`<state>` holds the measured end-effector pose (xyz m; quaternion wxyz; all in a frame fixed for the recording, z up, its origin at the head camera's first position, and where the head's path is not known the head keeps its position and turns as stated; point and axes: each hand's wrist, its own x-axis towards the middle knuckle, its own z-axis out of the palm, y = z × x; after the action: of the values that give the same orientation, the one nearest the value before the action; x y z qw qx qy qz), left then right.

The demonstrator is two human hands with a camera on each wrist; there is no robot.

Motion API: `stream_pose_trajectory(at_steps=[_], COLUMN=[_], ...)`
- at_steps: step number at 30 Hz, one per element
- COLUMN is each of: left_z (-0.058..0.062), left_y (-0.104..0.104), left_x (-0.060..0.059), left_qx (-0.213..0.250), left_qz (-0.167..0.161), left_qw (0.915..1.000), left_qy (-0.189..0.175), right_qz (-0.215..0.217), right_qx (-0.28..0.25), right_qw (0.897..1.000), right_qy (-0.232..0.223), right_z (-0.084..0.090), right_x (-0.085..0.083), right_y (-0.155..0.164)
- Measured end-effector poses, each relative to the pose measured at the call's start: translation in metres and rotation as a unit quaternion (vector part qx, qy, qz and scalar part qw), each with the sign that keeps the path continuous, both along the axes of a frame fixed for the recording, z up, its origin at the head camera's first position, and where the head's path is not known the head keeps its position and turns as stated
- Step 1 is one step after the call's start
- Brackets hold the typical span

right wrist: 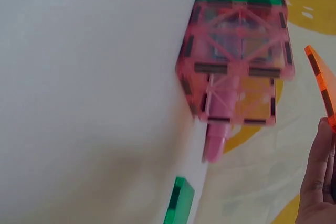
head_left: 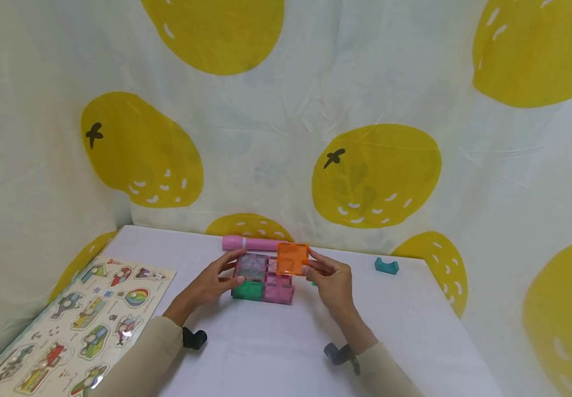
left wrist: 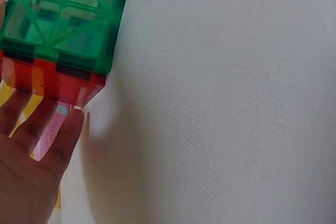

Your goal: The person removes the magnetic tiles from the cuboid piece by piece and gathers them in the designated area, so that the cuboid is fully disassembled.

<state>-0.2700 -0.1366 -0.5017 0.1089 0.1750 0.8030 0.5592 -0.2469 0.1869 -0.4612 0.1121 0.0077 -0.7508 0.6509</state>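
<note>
Near the table's (head_left: 415,331) back edge, the left hand (head_left: 211,284) braces the tile structure (head_left: 263,281), fingers spread against its left side. The right hand (head_left: 332,281) pinches an orange tile (head_left: 293,258) just above the structure's right end; best lowered level, edges aligned, while the left steadies.

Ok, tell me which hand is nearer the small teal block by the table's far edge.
Right. The right hand, pinching the orange square tile, is on the small teal block's side; the left hand rests beyond the tile structure, farther away.
</note>
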Motion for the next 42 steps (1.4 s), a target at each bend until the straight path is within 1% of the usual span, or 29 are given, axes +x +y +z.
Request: stream_pose_trajectory(at_steps=[6,10,13,18,21,25,28,35,38,42], left_z=[0.000,0.000,-0.001,-0.001,-0.001,-0.002,-0.002,-0.002,-0.003,-0.003], left_y=[0.000,-0.001,-0.001,-0.001,-0.002,-0.002,-0.001,0.000,0.000,-0.001], left_x=[0.000,0.000,-0.001,-0.001,-0.001,-0.001,-0.001,-0.001,-0.002,-0.001], left_qx=[0.005,0.005,0.004,0.002,-0.001,0.001,0.003,0.001,0.000,0.000], left_qz=[-0.004,0.001,0.004,0.000,-0.004,-0.005,-0.005,-0.007,-0.005,-0.002], left_qw=[1.0000,1.0000,0.9999,1.0000,1.0000,1.0000,1.0000,0.9999,0.9999,0.9999], left_qy=[0.002,-0.008,-0.013,-0.002,0.008,0.006,0.003,0.010,0.012,0.011], right_qz=[-0.025,-0.045,-0.057,-0.073,-0.082,-0.093,-0.096,-0.095,-0.090,-0.083], right_qx=[0.010,0.028,0.032,0.028,0.037,0.051,0.055,0.059,0.073,0.095], right_qw=[1.000,0.998,0.997,0.996,0.995,0.993,0.992,0.988,0.986,0.981], right_qy=[-0.013,-0.033,-0.039,-0.038,-0.046,-0.059,-0.068,-0.103,-0.118,-0.149], right_z=[0.003,0.001,-0.001,-0.006,-0.010,-0.016,-0.017,-0.024,-0.028,-0.034], right_x=[0.001,0.003,0.004,0.004,0.004,0.005,0.006,0.004,0.002,-0.001], right_y=[0.026,0.047,0.062,0.087,0.100,0.116,0.127,0.152,0.161,0.171])
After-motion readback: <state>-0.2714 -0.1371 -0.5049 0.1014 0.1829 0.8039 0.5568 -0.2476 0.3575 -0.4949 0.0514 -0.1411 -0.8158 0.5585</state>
